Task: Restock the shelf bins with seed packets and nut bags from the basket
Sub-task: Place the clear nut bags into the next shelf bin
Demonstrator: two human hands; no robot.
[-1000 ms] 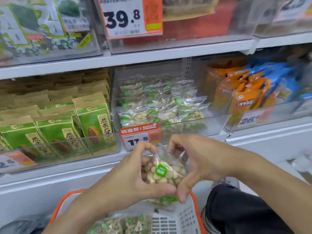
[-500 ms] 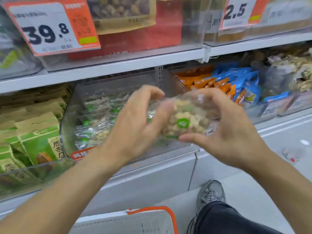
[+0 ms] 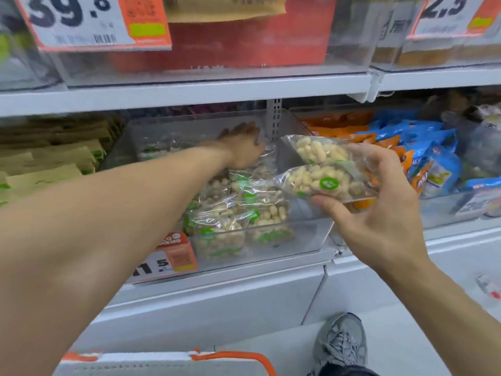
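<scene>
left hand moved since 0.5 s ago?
Yes. The left hand has let go of the nut bags and reached forward, deep into the clear bin, near the shelf upright. The right hand holds the bags alone.

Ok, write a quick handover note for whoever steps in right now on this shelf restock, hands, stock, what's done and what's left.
Left hand: reaching deep into the clear bin, on the nut bags at the back; whether it grips one cannot be told.
Right hand: holds two nut bags just in front of that bin.
Done: the bin already holds several nut bags.
Left: place the two held bags, then return to the basket at the bottom edge; its contents are out of view.
</scene>
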